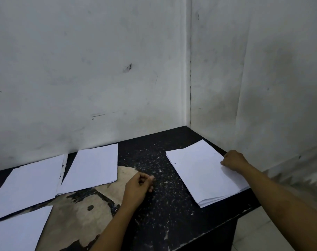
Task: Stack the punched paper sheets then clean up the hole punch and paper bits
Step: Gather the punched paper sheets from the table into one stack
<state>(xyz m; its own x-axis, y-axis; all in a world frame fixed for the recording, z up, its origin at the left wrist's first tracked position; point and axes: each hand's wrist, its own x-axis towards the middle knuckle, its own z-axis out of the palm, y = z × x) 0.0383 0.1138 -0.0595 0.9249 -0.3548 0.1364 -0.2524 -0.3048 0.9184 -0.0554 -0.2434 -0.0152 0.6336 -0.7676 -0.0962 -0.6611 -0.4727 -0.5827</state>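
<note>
Nearest: white paper sheet at the bottom-left corner (18,230), flat, partly out of frame, apart from the rest, not yet gathered by the look of it.

Left hand (138,187) hovers or rests mid-table on the black speckled tabletop with a worn, peeled tan patch (92,214). Fingers curled loosely, thumb near the index tip; can't tell if it pinches anything. Likely either picking at a paper bit or just bracing.

White flecks scattered across the dark surface (161,171): could be punch bits or surface wear, too small to tell.

Right: thick stack of white sheets (201,173) sits near the table's right edge, angled, layers visible at the near corner. Right hand (233,160), loosely closed, presses on its far-right edge, probably pinning or squaring it so incoming sheets land aligned.

Left, further back: two more white sheets side by side, large left sheet (29,183) and middle sheet (92,165), punch holes visible at the edge between them. Laid out singly, so stacking looks unfinished.

Hole punch: not in view.

Beyond: scuffed white wall corner (188,78).
</note>
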